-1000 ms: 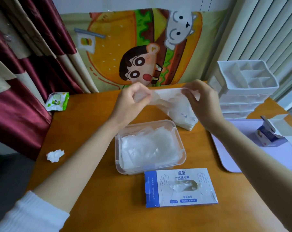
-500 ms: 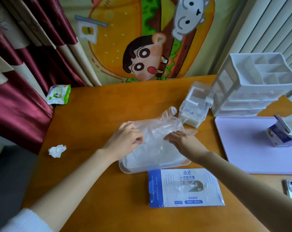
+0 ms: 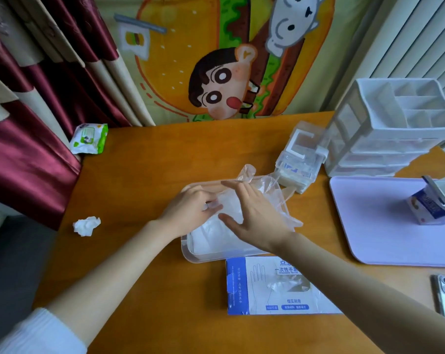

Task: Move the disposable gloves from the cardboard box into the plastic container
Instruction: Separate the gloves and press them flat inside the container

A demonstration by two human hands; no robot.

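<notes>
Okay, right grip (image 3: 254,213) lies flat, fingers straight, pressing the gloves (image 3: 216,236) into the container (image 3: 188,254); left grip (image 3: 190,210) pinches them. Glove tips spill over its rim toward 1 o'clock, nearest the right grip.

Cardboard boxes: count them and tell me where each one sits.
2. The blue-and-white glove box lies flat in front of the clear container; a small opened carton stands on the lilac tray at right. Others may hide off-frame.
</notes>
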